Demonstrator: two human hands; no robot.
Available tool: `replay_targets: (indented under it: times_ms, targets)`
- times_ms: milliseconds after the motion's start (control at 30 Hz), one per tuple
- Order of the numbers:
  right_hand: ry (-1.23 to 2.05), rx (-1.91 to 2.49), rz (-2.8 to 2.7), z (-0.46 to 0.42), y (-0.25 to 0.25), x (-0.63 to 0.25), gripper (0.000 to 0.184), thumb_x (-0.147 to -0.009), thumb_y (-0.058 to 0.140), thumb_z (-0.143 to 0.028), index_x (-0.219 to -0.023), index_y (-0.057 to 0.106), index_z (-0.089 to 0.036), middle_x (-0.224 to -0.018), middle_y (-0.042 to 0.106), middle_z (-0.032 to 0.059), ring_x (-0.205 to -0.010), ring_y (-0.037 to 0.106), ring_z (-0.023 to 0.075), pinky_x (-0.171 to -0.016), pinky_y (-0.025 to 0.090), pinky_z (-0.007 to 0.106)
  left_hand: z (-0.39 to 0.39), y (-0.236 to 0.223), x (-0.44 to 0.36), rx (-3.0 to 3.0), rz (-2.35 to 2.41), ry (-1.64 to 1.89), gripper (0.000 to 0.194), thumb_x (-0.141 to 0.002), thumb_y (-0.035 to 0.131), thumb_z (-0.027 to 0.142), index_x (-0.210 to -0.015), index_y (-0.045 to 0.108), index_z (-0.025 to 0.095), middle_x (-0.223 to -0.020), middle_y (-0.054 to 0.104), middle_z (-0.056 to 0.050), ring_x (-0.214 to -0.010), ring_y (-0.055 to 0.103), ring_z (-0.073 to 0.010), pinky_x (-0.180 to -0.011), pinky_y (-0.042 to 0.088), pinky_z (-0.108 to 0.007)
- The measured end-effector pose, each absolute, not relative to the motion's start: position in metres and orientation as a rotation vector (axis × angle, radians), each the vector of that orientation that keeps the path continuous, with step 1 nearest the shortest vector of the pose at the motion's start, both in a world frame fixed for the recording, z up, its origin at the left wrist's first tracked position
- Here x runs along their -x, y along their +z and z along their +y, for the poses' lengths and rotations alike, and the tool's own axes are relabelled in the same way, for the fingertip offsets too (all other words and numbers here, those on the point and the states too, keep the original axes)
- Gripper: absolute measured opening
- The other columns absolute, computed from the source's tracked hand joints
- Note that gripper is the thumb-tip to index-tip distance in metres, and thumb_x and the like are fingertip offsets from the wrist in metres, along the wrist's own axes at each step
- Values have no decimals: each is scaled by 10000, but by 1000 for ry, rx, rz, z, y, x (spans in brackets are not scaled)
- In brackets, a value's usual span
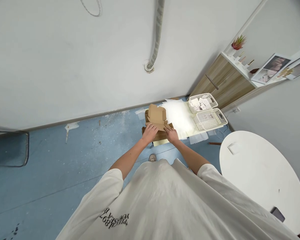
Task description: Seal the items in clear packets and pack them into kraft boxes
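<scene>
A brown cardboard box [157,114] with its lid flap raised lies before me, partly folded, on top of more brown cardboard. My left hand [150,132] grips the near left edge of the box, fingers bent over the flap. On the near right corner, my right hand [171,134] has its fingers pressed onto the cardboard. More flat cardboard [160,136] shows below and between the hands. To the right spreads a brightly lit white work surface [179,116]. The undersides of both hands are hidden.
Two white plastic baskets stand at the right end: one basket [213,101] holds small white packets, the nearer basket [221,124] a clear bag. A round white table [255,166] is at my right. A wooden cabinet [222,80] stands behind, and a metal-framed object [27,150] at far left.
</scene>
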State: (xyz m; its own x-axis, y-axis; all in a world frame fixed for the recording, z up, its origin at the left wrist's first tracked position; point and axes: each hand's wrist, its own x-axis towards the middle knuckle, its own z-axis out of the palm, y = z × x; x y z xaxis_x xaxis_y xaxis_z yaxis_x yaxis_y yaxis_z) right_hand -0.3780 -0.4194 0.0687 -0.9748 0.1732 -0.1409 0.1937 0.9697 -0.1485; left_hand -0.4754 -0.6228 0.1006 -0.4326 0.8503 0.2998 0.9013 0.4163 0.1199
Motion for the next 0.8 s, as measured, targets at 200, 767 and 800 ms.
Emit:
replay_targets:
  times_ms: [200, 767, 800]
  targets:
    - [-226, -212, 3169, -407, 88, 384, 497, -1001, 362, -183, -1467, 533, -214, -1450, 584, 88, -1310, 480, 274, -1068, 366, 409, -623, 102, 478, 1477, -2428, -532, 275, -952, 456, 96, -1073, 679, 204, -1084, 716, -102, -1043, 654, -234, -1071, 430, -445]
    - [-14, -621, 3301, -333, 186, 348, 588, -996, 369, -212, -1584, 355, -227, -1569, 441, 127, -1454, 306, 334, -1174, 189, 537, -526, 172, 467, 1628, -2269, -741, 431, -1003, 394, 152, -1373, 602, 230, -1382, 641, -108, -1284, 584, -245, -1082, 456, -449]
    - [-2, -659, 3323, -325, 194, 342, 583, -1000, 364, -216, -1583, 356, -225, -1571, 435, 129, -1456, 301, 333, -1175, 189, 537, -515, 180, 464, 1639, -2236, -760, 427, -1011, 387, 164, -1375, 600, 227, -1384, 640, -111, -1291, 580, -244, -1080, 458, -453]
